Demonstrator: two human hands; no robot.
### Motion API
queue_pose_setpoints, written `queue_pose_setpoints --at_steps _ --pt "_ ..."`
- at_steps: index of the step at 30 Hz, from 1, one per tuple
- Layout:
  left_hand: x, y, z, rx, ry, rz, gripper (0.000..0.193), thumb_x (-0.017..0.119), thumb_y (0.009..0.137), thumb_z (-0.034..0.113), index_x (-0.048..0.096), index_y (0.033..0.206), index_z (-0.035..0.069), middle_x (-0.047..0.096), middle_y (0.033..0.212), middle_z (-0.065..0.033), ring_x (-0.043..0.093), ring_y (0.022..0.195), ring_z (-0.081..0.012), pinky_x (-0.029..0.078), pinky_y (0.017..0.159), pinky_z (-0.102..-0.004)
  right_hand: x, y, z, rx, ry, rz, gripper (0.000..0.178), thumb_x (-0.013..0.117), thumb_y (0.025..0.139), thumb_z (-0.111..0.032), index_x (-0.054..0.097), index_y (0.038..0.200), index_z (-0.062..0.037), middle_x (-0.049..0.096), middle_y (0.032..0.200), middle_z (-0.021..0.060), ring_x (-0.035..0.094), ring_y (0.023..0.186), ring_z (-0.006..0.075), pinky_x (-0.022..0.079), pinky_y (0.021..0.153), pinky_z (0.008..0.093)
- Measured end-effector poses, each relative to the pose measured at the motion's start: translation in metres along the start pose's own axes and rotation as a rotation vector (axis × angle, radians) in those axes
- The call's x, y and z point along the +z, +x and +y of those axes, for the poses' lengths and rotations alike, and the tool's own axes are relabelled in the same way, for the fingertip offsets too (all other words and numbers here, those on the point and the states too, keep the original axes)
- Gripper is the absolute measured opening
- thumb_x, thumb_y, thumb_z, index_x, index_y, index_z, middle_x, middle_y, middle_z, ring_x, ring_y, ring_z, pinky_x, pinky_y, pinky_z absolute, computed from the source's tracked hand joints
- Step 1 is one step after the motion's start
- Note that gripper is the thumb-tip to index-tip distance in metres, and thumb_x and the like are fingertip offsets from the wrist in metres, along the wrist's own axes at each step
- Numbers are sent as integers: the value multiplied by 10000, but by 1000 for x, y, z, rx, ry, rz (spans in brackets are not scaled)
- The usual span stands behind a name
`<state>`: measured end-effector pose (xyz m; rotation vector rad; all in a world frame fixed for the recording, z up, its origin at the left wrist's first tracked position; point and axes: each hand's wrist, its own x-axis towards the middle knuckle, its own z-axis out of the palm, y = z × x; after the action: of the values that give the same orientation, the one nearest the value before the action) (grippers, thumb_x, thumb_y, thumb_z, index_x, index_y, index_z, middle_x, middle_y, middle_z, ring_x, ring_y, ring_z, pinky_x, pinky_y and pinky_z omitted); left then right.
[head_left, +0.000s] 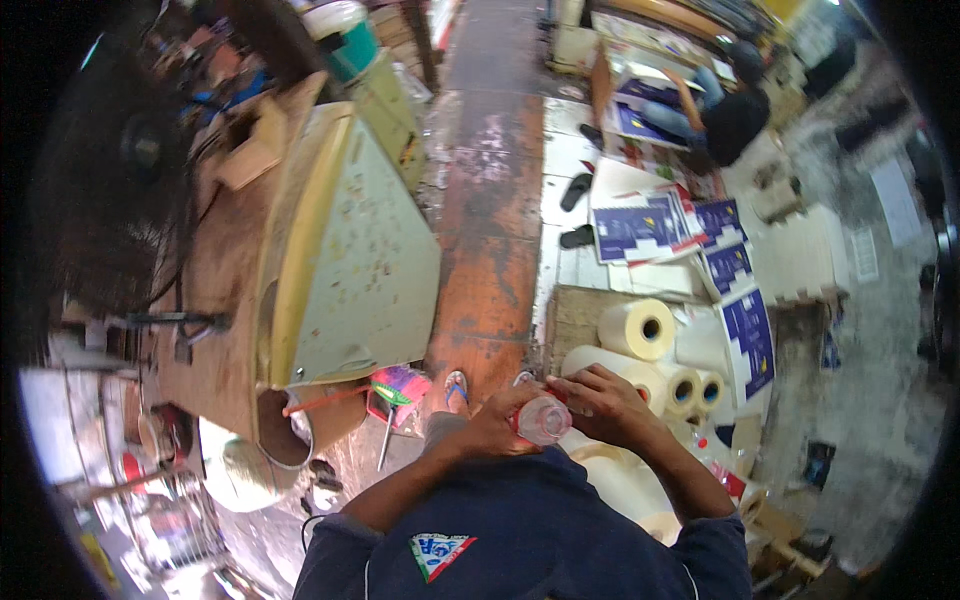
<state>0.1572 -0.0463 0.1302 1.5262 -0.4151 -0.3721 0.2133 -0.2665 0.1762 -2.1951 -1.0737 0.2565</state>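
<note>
In front of my waist I hold a clear plastic bottle [543,421] with a bit of red on its side, one end turned up toward me. My left hand [490,424] is wrapped round it from the left. Against its far right side, my right hand [612,407] is closed with bent fingers; its fingertips are partly hidden. The bottle's far end is also out of sight behind the hands.
Large cream rolls [640,330] are stacked at my right, beside printed blue-and-white sheets [650,228]. A pale metal cabinet [370,250] stands left of the reddish walkway [485,270]. A pink-and-green broom [398,386] is near my feet. Farther right, a person [735,115] sits.
</note>
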Motion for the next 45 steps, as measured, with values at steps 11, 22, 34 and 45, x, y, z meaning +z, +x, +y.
queue_pose_setpoints --at_steps 11,22,34,45 --pt "-53 -100 0 48 -28 370 620 820 699 91 557 1257 32 588 1269 -121 576 1165 -231 435 1004 -346 2 115 -72 3 229 -82 427 815 734 -135 676 1133 -78 669 992 100 657 894 273 537 791 358" --pt "-98 -205 17 -122 274 689 581 839 672 171 612 1191 44 654 1135 -145 613 1076 -319 495 903 -400 75 176 -188 -315 64 -321 442 727 832 -322 637 1172 -56 690 988 139 656 930 319 521 805 410" --pt "-103 -278 -26 -322 697 1135 564 844 616 305 635 1101 108 649 1089 -82 580 1034 -309 449 857 -461 186 211 -219 -12 -403 -499 452 555 965 -384 618 707 -18 550 540 186 597 541 384 471 547 436" --pt "-101 -306 -55 -467 416 1270 684 826 581 306 618 1200 106 616 1195 -144 539 1158 -320 420 946 -478 222 231 -245 -73 -24 -458 354 713 867 -280 558 1020 0 630 900 181 628 815 329 493 699 421"
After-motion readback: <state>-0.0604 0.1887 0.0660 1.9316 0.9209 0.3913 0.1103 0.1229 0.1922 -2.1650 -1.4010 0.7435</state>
